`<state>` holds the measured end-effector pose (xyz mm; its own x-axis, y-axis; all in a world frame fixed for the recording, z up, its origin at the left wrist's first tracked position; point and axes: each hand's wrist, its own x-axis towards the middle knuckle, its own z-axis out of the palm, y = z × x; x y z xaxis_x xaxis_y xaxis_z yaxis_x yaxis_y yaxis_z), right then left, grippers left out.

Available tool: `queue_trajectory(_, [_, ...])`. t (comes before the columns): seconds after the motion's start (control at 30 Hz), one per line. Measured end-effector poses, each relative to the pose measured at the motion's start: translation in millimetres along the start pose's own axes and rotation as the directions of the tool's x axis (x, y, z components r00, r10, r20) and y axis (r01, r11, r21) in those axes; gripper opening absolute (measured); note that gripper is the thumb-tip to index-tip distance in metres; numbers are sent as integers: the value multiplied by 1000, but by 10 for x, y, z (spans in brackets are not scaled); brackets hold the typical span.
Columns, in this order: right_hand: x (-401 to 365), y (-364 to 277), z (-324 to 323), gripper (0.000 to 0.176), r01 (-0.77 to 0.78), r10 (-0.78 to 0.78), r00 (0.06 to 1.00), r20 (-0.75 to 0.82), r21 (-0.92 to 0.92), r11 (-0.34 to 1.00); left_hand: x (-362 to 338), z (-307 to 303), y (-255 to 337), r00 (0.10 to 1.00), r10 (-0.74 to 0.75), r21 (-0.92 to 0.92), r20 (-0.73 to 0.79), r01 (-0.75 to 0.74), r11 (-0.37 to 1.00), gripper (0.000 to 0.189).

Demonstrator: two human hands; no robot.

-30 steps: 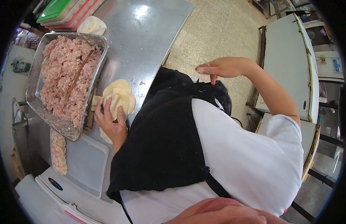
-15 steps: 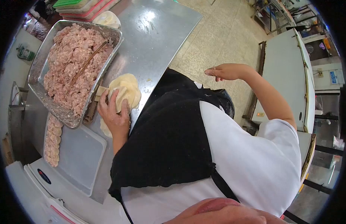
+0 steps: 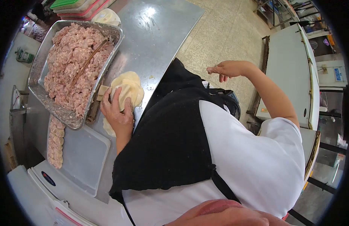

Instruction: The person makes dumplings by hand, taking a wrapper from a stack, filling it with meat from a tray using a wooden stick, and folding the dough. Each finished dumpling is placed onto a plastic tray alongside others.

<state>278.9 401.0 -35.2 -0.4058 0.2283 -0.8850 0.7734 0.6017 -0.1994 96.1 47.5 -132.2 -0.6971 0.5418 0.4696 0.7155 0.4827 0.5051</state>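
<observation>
My left hand (image 3: 118,112) rests with spread fingers on a pile of round, pale dough wrappers (image 3: 130,87) on the metal table (image 3: 144,41). More wrapper shows beneath the wrist. My right hand (image 3: 228,70) is out to the right in the air, away from the table, its fingers partly bent and smeared with something pale; what it may hold is not visible. Left of the wrappers stands a metal tray (image 3: 119,42) heaped with pink minced meat (image 3: 74,64), with a thin stick (image 3: 87,62) lying on the meat.
A plastic tray (image 3: 84,158) holds a row of filled dumplings (image 3: 55,143) along its left side. Stacked containers (image 3: 78,8) and a round pale item (image 3: 106,17) are at the table's back. A white chest freezer (image 3: 287,75) stands at right.
The view has shifted slightly. My left hand stays on the wrappers. My right hand's fingers hang a little lower and more bent than before.
</observation>
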Motion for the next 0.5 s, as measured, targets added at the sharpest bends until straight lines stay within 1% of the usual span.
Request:
queue_trajectory(0.07, [3,-44,-34,78,-27,27,1000,7,-20,999,0,-3,11,1000,-18,14,-1,18,1000,39])
queue_trajectory(0.17, [-21,-131,-103,77,14,-13,1000,22,-47,999,8,-18,8,1000,-10,-1,-10,10,1000,37])
queue_trajectory(0.2, [-37,-177,-136,76,55,-54,998,26,-37,998,3,-19,4,1000,-14,4,-10,14,1000,37])
queue_trajectory(0.23, [-50,-238,-167,74,99,-98,995,34,-26,995,-8,-25,-4,999,-36,-36,-16,35,999,34])
queue_trajectory(0.27, [-76,-339,-210,74,106,-105,994,41,-32,994,-11,-31,-14,998,-59,-75,-25,57,996,31])
queue_trajectory(0.3, [-126,-473,-262,68,174,-174,985,19,-13,985,-17,-47,-19,997,-68,-66,-31,65,996,31])
queue_trajectory(0.33, [-169,-604,-329,62,246,-246,969,-6,-4,969,-20,-64,-14,995,-92,-98,-32,89,991,28])
queue_trajectory(0.37, [-193,-731,-395,62,264,-264,965,0,-32,964,-6,-71,-10,992,-122,-126,-43,116,985,25])
queue_trajectory(0.4, [-206,-874,-448,55,414,-415,910,-3,-34,910,16,-66,-3,986,-146,-105,-75,138,985,25])
queue_trajectory(0.43, [-214,-1028,-484,48,559,-559,829,9,-36,829,13,-65,12,980,-176,-193,-96,155,969,23])
queue_trajectory(0.47, [-208,-1183,-523,48,588,-586,809,52,-69,806,0,-87,17,970,-211,-272,-119,172,947,21])
queue_trajectory(0.5, [-214,-1335,-572,46,643,-645,763,25,-130,755,12,-118,7,973,-171,-221,-156,135,966,19])
